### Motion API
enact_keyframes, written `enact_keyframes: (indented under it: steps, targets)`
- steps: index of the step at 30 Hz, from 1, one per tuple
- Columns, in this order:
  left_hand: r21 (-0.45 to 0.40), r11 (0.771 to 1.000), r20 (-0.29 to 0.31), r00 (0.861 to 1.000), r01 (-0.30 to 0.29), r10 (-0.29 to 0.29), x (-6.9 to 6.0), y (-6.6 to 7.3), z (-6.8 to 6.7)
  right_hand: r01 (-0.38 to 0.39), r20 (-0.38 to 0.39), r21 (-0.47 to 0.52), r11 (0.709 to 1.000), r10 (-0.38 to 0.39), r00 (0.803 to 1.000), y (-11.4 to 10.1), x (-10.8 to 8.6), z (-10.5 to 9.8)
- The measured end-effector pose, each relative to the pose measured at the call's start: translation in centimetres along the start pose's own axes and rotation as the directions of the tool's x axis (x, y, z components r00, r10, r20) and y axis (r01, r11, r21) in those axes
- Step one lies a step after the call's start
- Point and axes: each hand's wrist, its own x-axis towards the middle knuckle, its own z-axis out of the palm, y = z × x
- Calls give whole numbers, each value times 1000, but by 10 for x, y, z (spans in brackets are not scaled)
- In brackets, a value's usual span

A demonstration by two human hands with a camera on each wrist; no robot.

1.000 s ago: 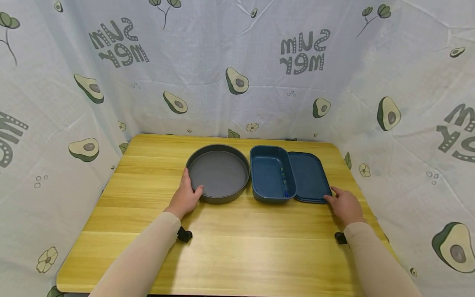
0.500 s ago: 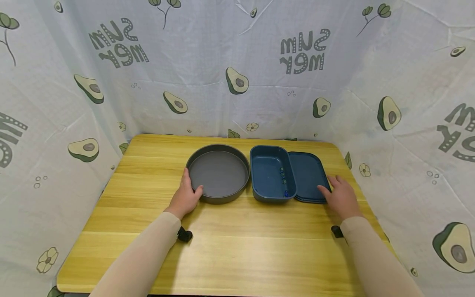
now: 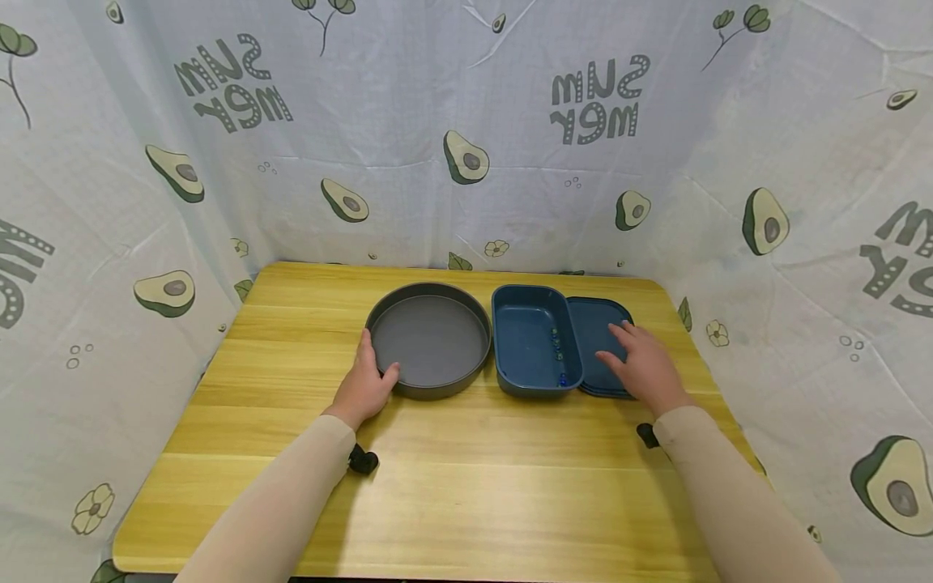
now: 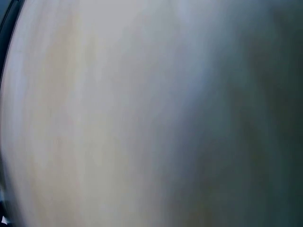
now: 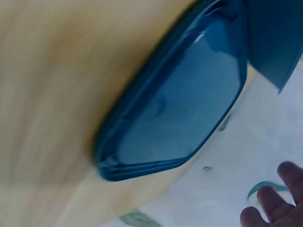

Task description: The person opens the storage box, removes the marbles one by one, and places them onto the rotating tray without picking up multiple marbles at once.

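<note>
A round dark-grey pan (image 3: pixel 430 340) sits on the wooden table. My left hand (image 3: pixel 362 389) touches its near left side, fingers along the outer wall and thumb at the front rim. To the right stands a blue rectangular box (image 3: pixel 525 348) holding several small glassy beads (image 3: pixel 558 353) along its right side. Its flat blue lid (image 3: pixel 594 324) lies against the box's right side, also seen in the right wrist view. Over the lid's right part hovers my right hand (image 3: pixel 645 368), fingers spread, with nothing in it. In the right wrist view its fingertips (image 5: pixel 272 203) show apart from the lid.
The wooden table (image 3: pixel 466 486) stretches in front of the containers and to the left. A white curtain (image 3: pixel 408 121) with avocado prints hangs behind and on both sides. Black wrist cameras (image 3: pixel 362 460) sit below the sleeves. The left wrist view is mostly blur.
My right hand has moved left and away from me, from the lid's near right corner to over the lid. The left hand, pan, box and lid have stayed in place.
</note>
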Motion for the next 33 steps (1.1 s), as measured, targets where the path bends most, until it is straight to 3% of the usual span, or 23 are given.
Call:
enact_keyframes:
  steps: [6,20,26,33]
  targets:
    - [7,1000,-1,1000,0,0,-1,1,-1,86,50,-42,995,-84,995,-22,14,-1]
    - [0,1000,-11,1000,8,-8,-1,2,0,200,155,48,979,-205,966,-71,34,15]
    - [3,1000,-3,1000,13,-13,-1,1,0,252,224,60,966,-259,940,-82,42,28]
    - [10,1000,-8,1000,2,-2,-1,1,0,338,304,55,939,-338,890,-92,48,40]
